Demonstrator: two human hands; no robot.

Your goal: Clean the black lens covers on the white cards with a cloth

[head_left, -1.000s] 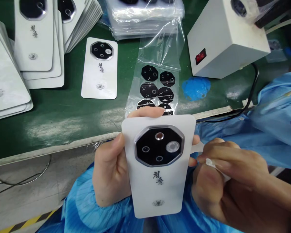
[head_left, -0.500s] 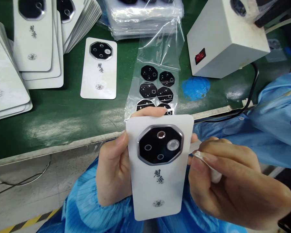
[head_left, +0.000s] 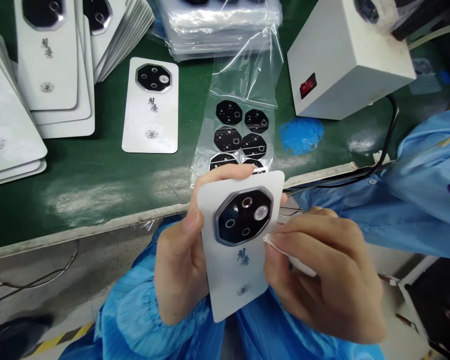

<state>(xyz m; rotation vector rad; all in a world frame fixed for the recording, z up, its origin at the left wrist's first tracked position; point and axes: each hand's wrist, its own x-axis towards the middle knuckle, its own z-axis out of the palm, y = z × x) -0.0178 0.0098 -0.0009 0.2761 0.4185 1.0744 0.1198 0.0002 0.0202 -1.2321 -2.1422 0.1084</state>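
My left hand (head_left: 180, 260) grips a white phone back cover (head_left: 234, 277) upright in front of me, fingers wrapped round its top and left edge. The cover has a black octagonal camera module (head_left: 243, 216) with a silver rim and several lens rings. My right hand (head_left: 322, 280) is closed on a small white swab-like piece (head_left: 275, 243), whose tip touches the cover just below and right of the module. The right hand overlaps the cover's right edge.
The green table (head_left: 97, 180) holds a clear bag of black octagonal lens pieces (head_left: 240, 135), one finished white cover (head_left: 150, 107), stacks of covers (head_left: 41, 75) at left, bagged stock (head_left: 217, 25) at the back, a white box with a red switch (head_left: 345, 60), and a blue lump (head_left: 302, 135).
The cover has tilted and moved slightly away, looking smaller. My right hand has shifted left, bringing the white piece from beside the cover's right edge onto its face by the camera module.
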